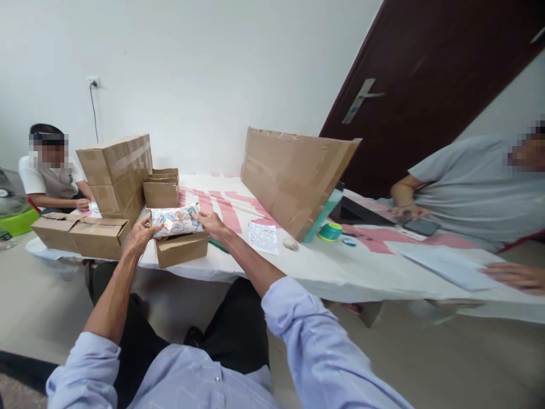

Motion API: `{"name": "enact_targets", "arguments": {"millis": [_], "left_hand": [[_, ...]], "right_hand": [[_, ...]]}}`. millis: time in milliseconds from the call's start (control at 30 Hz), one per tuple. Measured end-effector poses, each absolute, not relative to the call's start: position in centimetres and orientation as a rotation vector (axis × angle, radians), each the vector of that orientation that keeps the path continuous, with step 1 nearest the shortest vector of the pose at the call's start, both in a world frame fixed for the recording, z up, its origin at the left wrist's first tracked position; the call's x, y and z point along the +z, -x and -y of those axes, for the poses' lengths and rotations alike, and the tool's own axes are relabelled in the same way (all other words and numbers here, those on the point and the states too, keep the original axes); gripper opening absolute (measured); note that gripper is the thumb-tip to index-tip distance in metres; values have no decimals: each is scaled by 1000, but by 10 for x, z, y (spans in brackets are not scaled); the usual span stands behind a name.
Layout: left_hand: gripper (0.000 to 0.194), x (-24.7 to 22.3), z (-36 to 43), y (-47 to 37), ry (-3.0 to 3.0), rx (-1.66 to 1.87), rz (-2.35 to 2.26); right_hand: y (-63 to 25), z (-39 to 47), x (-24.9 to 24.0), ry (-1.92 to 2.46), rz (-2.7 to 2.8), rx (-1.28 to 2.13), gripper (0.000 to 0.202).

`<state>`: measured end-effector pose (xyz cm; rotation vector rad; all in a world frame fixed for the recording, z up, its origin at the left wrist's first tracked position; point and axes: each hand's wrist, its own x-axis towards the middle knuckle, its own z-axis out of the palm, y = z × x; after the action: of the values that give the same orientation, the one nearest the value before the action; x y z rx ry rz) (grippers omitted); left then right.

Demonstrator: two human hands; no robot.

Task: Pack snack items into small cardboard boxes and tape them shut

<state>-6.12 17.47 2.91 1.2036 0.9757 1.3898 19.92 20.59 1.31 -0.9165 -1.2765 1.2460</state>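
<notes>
A shiny printed packet (176,220) is stretched between my two hands, just above a small cardboard box (183,250) near the table's front edge. My left hand (143,232) grips the packet's left end, thumb on top. At the other end, the fingers of my right hand (210,222) pinch its right edge. The packet is white with coloured pictures, and its back is hidden. It covers part of the small box's top, so I cannot see inside that box.
Stacked cartons (114,176) and low boxes (100,238) stand on the left. A tall cardboard panel (293,176) leans at the middle, near a handwritten sheet (263,238) and green tape roll (330,231). Co-workers sit at both ends; one hand rests by a phone (421,227).
</notes>
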Motion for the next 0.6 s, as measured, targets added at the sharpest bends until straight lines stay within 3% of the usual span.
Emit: {"name": "enact_targets", "arguments": {"millis": [267, 467, 600], "left_hand": [[72, 86, -171, 57, -1309, 1530, -777], [54, 136, -171, 60, -1588, 1584, -667], [60, 179, -187, 60, -1858, 1640, -586]], "right_hand": [[-203, -203, 72, 692, 1252, 1182, 70], [-215, -189, 120, 587, 1334, 1076, 71], [-228, -204, 151, 511, 1403, 959, 69]]}}
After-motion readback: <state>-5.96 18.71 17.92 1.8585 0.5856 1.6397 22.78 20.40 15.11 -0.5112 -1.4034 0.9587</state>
